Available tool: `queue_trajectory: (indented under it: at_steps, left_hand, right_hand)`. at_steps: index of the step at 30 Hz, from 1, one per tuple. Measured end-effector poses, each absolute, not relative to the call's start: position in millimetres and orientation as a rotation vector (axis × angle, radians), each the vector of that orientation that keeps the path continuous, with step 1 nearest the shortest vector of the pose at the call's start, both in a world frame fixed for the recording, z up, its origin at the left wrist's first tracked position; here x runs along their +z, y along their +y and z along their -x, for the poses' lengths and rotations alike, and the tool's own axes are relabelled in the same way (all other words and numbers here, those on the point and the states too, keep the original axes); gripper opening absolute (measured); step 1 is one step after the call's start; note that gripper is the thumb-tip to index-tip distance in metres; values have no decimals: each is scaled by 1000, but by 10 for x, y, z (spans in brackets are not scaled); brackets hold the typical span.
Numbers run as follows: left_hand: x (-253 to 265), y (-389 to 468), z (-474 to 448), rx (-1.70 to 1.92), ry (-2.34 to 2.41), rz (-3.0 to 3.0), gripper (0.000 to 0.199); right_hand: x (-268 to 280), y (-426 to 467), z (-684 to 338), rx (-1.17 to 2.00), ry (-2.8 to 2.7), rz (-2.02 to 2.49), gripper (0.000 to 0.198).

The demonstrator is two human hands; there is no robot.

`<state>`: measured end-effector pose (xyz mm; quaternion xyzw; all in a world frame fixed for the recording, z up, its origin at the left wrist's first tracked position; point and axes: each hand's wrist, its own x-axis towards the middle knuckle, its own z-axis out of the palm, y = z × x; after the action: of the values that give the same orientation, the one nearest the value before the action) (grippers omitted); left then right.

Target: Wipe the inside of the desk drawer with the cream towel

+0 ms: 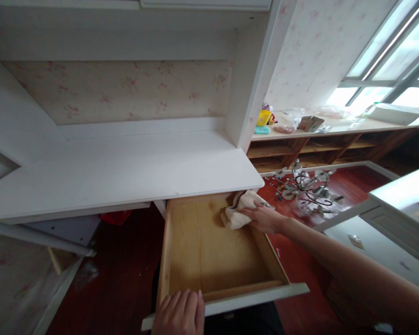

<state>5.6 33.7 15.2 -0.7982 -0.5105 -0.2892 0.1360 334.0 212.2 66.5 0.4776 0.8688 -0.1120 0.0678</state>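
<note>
A wooden drawer (202, 246) with a white front is pulled out from under the white desk (132, 167). My left hand (179, 312) grips the top edge of the drawer's front at its left end, fingers bent over it. At the far right corner of the drawer, my right hand (264, 217) is closed on a cream cloth (242, 209) with a brown edge. The cloth rests against the drawer's right side near the desk. Inside, the drawer's bottom shows bare wood.
A chandelier (310, 186) lies on the red wooden floor (118, 279) to the right. Beyond it stands a low shelf unit (300, 148) carrying a yellow container (263, 117), bags and a box (310, 123). A white cabinet (387, 232) stands at right. Red plastic (116, 217) lies under the desk.
</note>
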Motion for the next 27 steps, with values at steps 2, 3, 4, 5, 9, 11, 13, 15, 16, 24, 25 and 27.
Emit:
queue_trajectory:
  at_steps: [2, 3, 4, 5, 9, 11, 13, 15, 16, 24, 25, 27]
  left_hand:
    - [158, 368, -54, -830, -1463, 2309, 24]
    - [166, 396, -59, -825, -1464, 2308, 24]
    - [177, 436, -68, -817, -1468, 2307, 25]
    - [191, 489, -81, -809, -1471, 2306, 26]
    - [275, 816, -131, -785, -1473, 2302, 29]
    - [342, 968, -144, -802, -1477, 2307, 28]
    - [416, 1020, -162, -876, -1474, 2353, 27]
    - [457, 934, -211, -985, -1467, 2423, 23]
    - [449, 847, -252, -1032, -1453, 2448, 22]
    - [-320, 380, -685, -749, -1875, 2599, 37]
    - [-433, 415, -735, -739, -1884, 2608, 36]
    - [-638, 500, -822, -767, -1982, 2532, 33]
  right_hand:
    - [793, 1801, -3437, -490, 2586, -1496, 47]
    - [854, 1634, -3498, -568, 2572, -1535, 52]
    - [912, 1472, -3562, -637, 2558, -1603, 55]
    - [967, 1323, -3624, -683, 2575, -1667, 58]
    - [1112, 958, -3798, -696, 2621, -1898, 57]
    - [1092, 921, -3802, -650, 2595, -1932, 53]
    - [1005, 946, -3747, -572, 2593, -1905, 49]
    - [886, 1001, -3644, -475, 2675, -1815, 46]
    - [828, 1030, -3576, -422, 2734, -1766, 46]
    - [760, 1047, -2441, -263, 2925, -1690, 53]
    - [775, 1024, -2203, -288, 2956, -1653, 54]
    - [781, 974, -1704, -322, 2998, -1608, 55]
